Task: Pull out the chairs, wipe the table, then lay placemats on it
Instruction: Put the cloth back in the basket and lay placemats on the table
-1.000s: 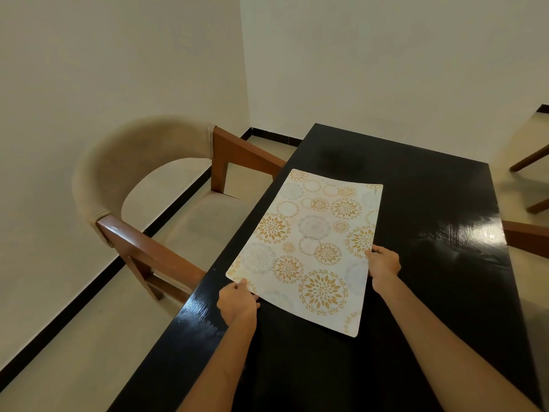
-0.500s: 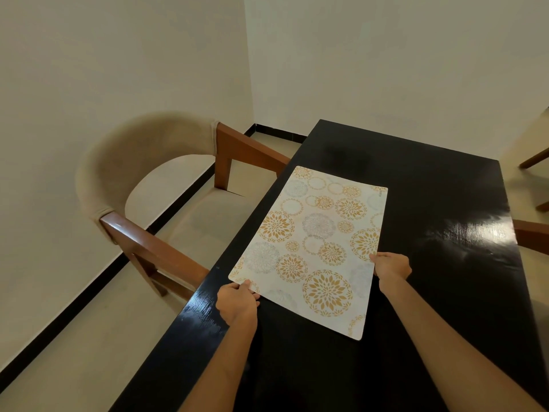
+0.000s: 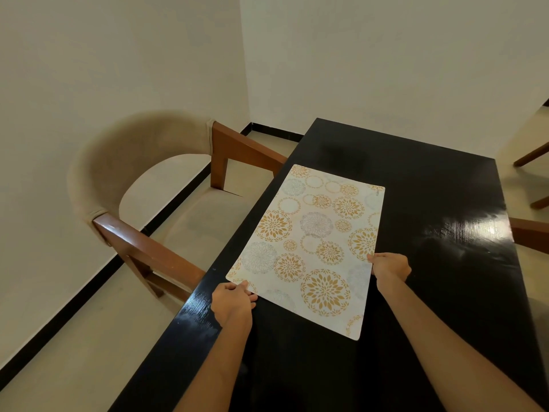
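Observation:
A white placemat (image 3: pixel 312 245) with gold and grey flower circles lies on the glossy black table (image 3: pixel 430 203), along its left side. My left hand (image 3: pixel 233 304) pinches the mat's near left corner at the table's left edge. My right hand (image 3: pixel 389 267) grips the mat's right edge, about two thirds of the way toward me. A beige upholstered chair (image 3: pixel 142 185) with brown wooden arms stands pulled out to the left of the table, its seat facing the mat.
White walls meet in a corner behind the table. A second chair's wooden arm (image 3: pixel 528 233) shows at the table's right edge, and more wooden legs (image 3: pixel 531 156) stand farther back right. Pale floor with a black skirting runs along the left.
The placemat has settled lower and flatter onto the table, with both hands keeping their hold. My right hand has slid slightly toward me along the mat's edge.

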`<state>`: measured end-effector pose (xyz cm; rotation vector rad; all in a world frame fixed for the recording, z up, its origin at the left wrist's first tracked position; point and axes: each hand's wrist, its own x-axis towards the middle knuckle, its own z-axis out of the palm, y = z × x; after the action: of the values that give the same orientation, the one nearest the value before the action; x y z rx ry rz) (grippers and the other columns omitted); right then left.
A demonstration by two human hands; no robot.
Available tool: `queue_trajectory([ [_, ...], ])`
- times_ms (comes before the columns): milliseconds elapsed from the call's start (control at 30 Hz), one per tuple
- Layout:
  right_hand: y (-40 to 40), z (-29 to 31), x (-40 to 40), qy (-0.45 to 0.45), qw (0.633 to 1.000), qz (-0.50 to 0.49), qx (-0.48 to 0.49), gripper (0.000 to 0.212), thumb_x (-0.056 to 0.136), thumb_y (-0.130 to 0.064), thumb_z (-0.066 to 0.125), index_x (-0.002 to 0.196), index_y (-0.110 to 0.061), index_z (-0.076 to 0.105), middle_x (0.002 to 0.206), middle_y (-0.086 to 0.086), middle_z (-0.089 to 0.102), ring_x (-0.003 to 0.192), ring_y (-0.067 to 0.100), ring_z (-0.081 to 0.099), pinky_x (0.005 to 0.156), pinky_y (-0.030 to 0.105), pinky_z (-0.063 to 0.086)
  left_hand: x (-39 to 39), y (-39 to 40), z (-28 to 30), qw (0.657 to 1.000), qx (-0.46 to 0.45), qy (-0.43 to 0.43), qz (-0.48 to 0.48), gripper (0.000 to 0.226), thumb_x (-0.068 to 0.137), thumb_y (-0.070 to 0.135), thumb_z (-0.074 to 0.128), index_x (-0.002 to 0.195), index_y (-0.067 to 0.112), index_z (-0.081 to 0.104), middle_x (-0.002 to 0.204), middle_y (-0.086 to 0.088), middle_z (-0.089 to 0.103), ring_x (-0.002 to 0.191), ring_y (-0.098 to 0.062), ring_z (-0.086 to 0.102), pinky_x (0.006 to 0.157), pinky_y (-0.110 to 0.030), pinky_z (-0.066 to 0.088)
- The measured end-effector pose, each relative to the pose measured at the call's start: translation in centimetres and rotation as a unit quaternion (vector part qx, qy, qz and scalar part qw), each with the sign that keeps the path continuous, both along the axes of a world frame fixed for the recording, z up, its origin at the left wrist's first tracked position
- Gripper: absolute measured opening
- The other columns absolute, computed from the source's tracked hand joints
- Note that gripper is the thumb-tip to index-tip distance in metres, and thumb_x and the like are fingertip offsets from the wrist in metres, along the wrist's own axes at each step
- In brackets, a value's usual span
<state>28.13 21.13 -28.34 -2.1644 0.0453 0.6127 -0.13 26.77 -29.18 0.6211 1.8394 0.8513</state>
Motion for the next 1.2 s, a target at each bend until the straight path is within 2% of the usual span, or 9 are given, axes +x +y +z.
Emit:
queue_trajectory([
  [100, 0.1, 0.1, 0.1, -0.002, 1.0, -0.004, -0.006, 0.015, 0.079, -0.006, 0.075, 0.093, -0.004, 0.071, 0.099, 0.014, 0.069, 0.09, 0.027, 0.067, 0.082, 0.042, 0.056, 0.0, 0.1, 0.0, 1.0, 0.0, -0.002, -0.005, 0.01, 0.087, 0.011, 0.067, 0.089, 0.009, 0.057, 0.075, -0.013, 0.069, 0.057, -0.019, 0.068, 0.05, -0.029, 0.055],
  [333, 0.1, 0.1, -0.2, -0.012, 1.0, 0.003, -0.015, 0.014, 0.08, -0.006, 0.074, 0.093, -0.003, 0.071, 0.097, 0.014, 0.069, 0.087, 0.027, 0.066, 0.079, 0.041, 0.057, -0.1, 0.5, -0.1, 1.0, 0.002, -0.002, -0.01, 0.011, 0.087, 0.011, 0.066, 0.095, 0.007, 0.059, 0.073, -0.011, 0.068, 0.056, -0.018, 0.068, 0.046, -0.027, 0.051],
  [433, 0.0, 0.4, -0.4, -0.024, 1.0, 0.008, -0.018, 0.014, 0.082, -0.007, 0.073, 0.095, -0.001, 0.071, 0.094, 0.013, 0.068, 0.083, 0.026, 0.065, 0.071, 0.036, 0.055, -0.2, 0.6, -0.2, 1.0, -0.006, -0.002, -0.014, 0.011, 0.087, 0.011, 0.066, 0.095, 0.006, 0.06, 0.074, -0.012, 0.069, 0.056, -0.018, 0.068, 0.049, -0.028, 0.053],
  [567, -0.1, 0.7, -1.0, -0.051, 0.997, 0.025, -0.05, 0.014, 0.084, -0.012, 0.072, 0.093, -0.002, 0.07, 0.077, 0.01, 0.063, 0.077, 0.027, 0.065, 0.061, 0.035, 0.051, -0.3, 0.7, -0.4, 1.0, -0.015, -0.012, -0.014, 0.016, 0.088, 0.012, 0.066, 0.099, 0.001, 0.064, 0.071, -0.011, 0.069, 0.058, -0.018, 0.069, 0.051, -0.029, 0.054],
  [733, 0.0, 0.9, -1.4, -0.078, 0.993, 0.049, -0.078, 0.014, 0.083, -0.016, 0.073, 0.091, -0.005, 0.071, 0.082, 0.012, 0.068, 0.073, 0.028, 0.066, 0.058, 0.034, 0.052, -0.1, 0.6, -0.3, 1.0, -0.013, -0.02, -0.008, 0.018, 0.088, 0.013, 0.066, 0.099, -0.001, 0.066, 0.068, -0.009, 0.068, 0.058, -0.017, 0.069, 0.05, -0.027, 0.053],
  [900, -0.1, 0.9, -1.3, -0.071, 0.993, 0.047, -0.077, 0.016, 0.083, -0.016, 0.074, 0.091, -0.003, 0.069, 0.078, 0.01, 0.064, 0.071, 0.026, 0.063, 0.055, 0.032, 0.047, -0.2, 0.6, -0.2, 1.0, -0.014, -0.023, -0.009, 0.018, 0.088, 0.012, 0.066, 0.1, -0.001, 0.065, 0.069, -0.01, 0.068, 0.056, -0.015, 0.068, 0.045, -0.024, 0.048],
  [1067, 0.0, 1.0, -1.2, -0.065, 0.994, 0.042, -0.078, 0.021, 0.08, -0.015, 0.076, 0.09, -0.002, 0.064, 0.085, 0.013, 0.065, 0.07, 0.024, 0.059, 0.06, 0.035, 0.052, -0.2, 0.5, -0.2, 1.0, -0.012, -0.011, -0.012, 0.017, 0.088, 0.013, 0.066, 0.097, -0.001, 0.067, 0.067, -0.008, 0.068, 0.057, -0.016, 0.068, 0.049, -0.026, 0.051],
  [1200, -0.1, 1.1, -1.4, -0.072, 0.993, 0.044, -0.08, 0.023, 0.079, -0.014, 0.077, 0.089, -0.001, 0.06, 0.088, 0.016, 0.064, 0.075, 0.029, 0.061, 0.06, 0.035, 0.05, -0.2, 0.4, -0.3, 1.0, -0.009, 0.002, -0.016, 0.018, 0.089, 0.014, 0.064, 0.098, -0.001, 0.067, 0.068, -0.008, 0.069, 0.058, -0.016, 0.068, 0.053, -0.028, 0.054],
])
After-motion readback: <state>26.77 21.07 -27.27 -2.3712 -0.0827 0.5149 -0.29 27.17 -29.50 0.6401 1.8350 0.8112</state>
